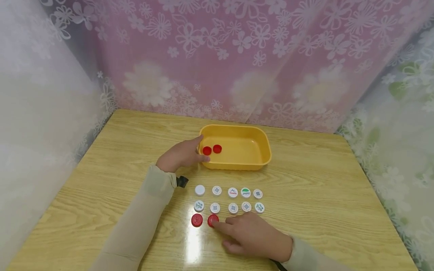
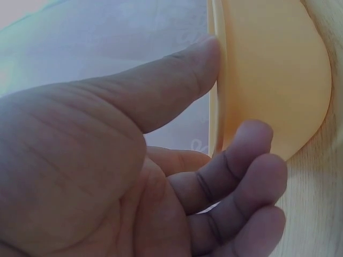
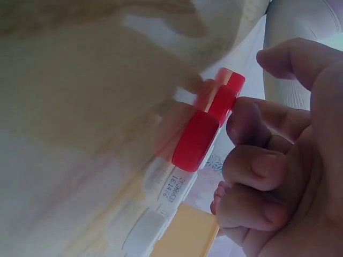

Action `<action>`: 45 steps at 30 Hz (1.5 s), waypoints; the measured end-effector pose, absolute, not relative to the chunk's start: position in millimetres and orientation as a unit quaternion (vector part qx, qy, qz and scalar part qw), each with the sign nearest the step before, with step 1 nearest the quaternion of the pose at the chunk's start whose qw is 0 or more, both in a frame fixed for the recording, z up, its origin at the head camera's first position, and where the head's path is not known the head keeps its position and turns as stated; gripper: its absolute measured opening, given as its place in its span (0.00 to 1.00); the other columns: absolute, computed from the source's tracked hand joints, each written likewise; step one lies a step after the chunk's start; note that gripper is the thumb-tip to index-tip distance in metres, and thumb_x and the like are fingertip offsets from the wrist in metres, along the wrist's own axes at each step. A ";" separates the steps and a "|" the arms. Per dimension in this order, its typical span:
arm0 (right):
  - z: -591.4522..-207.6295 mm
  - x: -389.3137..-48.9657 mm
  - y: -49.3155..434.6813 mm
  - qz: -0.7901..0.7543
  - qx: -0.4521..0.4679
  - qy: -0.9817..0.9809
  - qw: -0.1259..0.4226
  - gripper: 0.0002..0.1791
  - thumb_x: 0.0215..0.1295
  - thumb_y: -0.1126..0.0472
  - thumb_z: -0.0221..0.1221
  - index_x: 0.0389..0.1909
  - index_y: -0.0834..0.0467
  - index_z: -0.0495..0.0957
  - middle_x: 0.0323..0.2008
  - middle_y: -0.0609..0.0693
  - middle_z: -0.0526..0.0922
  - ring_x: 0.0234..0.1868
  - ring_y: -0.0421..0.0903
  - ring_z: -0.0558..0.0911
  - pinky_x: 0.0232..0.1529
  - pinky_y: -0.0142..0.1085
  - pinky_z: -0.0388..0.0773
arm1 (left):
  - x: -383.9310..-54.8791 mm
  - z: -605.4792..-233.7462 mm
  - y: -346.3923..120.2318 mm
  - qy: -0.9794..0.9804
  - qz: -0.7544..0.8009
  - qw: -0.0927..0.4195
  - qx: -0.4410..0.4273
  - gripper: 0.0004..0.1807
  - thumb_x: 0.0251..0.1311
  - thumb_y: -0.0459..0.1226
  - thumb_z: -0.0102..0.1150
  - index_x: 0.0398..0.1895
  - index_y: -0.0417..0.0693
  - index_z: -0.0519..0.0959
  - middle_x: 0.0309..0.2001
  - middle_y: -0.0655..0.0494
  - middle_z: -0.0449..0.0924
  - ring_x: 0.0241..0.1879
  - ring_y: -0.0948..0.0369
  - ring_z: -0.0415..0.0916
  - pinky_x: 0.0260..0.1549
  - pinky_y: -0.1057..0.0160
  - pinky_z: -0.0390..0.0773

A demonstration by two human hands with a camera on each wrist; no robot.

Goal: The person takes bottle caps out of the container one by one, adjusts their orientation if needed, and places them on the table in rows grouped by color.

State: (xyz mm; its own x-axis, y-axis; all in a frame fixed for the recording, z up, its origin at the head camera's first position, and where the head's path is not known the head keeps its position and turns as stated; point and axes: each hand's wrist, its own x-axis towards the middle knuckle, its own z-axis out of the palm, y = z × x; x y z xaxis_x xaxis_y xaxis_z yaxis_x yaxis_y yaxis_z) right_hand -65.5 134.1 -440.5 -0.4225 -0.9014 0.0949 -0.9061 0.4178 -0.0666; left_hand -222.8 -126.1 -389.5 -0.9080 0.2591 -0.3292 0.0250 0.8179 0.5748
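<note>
My left hand [image 1: 183,153] grips the left end of a yellow plastic basin [image 1: 237,165], thumb and fingers spread at its rim. Inside the basin, near that hand, lie two red bottle caps [image 1: 217,149]. The index fingertip of my right hand [image 1: 252,235] rests on a red bottle cap [image 1: 213,218] in the front row, its other fingers bent loosely. To the left of it sits another red cap [image 1: 197,220]. From the right wrist, three red caps show in line, the nearest cap [image 3: 195,142] hidden by my hand in the head view.
Two rows of white bottle caps [image 1: 233,192] with printed tops lie between the basin and the red caps. The wood-grain table [image 1: 305,188] meets flowered curtains [image 1: 217,75] at its back and sides. A bright reflection crosses the tabletop at the front.
</note>
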 end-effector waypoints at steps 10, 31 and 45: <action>-426.2 -66.3 158.2 0.116 0.489 -0.865 0.022 0.12 0.65 0.55 0.67 0.25 0.42 0.75 0.19 0.30 0.62 0.21 0.26 0.59 0.21 0.20 0.52 | -224.0 -387.6 -123.8 0.934 0.283 0.203 0.078 0.53 0.66 0.56 0.66 0.86 0.56 0.45 0.81 0.50 0.57 0.77 0.47 0.59 0.73 0.41 0.61; -346.9 -153.0 139.8 0.100 0.451 -0.887 0.009 0.09 0.69 0.55 0.66 0.46 0.52 0.86 0.34 0.40 0.83 0.26 0.34 0.73 0.28 0.29 0.74 | -225.1 -391.8 -123.5 0.935 0.290 0.183 0.093 0.52 0.66 0.53 0.68 0.85 0.52 0.48 0.79 0.49 0.61 0.75 0.48 0.63 0.72 0.42 0.64; -383.7 -280.0 75.5 -0.175 0.426 -0.884 -0.084 0.17 0.70 0.52 0.66 0.56 0.52 0.79 0.35 0.48 0.82 0.33 0.48 0.80 0.44 0.39 0.85 | -218.8 -392.5 -123.9 0.915 0.343 0.170 0.128 0.45 0.66 0.48 0.69 0.82 0.52 0.59 0.74 0.50 0.70 0.69 0.49 0.70 0.72 0.43 0.65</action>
